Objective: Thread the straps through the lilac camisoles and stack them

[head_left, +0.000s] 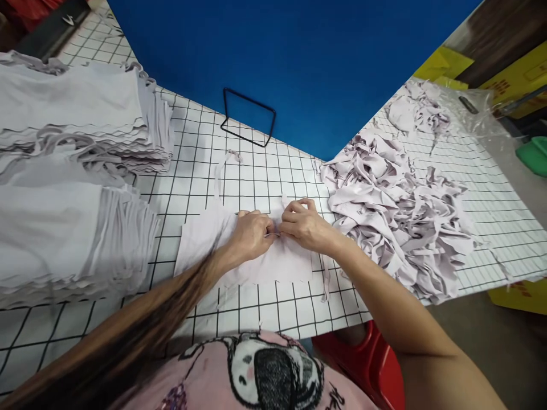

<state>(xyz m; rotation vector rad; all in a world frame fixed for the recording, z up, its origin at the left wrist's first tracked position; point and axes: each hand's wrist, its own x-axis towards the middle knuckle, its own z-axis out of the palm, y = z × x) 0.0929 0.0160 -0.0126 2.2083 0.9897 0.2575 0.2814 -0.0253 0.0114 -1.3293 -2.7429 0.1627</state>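
At frame centre, your left hand (pixel 252 233) and right hand (pixel 304 225) each held a narrow pinch grip on the pale lilac fabric piece (pixel 273 265) lying flat on the gridded worktop (pixel 256 310); a tug could have bunched it.

— What's the surface on my feed?
— A white table (pixel 256 171) with black grid lines.
— What lies on it?
— I see folded fabric stacks (pixel 72 171) left, a flat fabric piece (pixel 200 239) centre, a heap of strips (pixel 393 210) right, a wire stand (pixel 249 117) behind.

Black wire stand (pixel 249 117), green tub (pixel 534 155)
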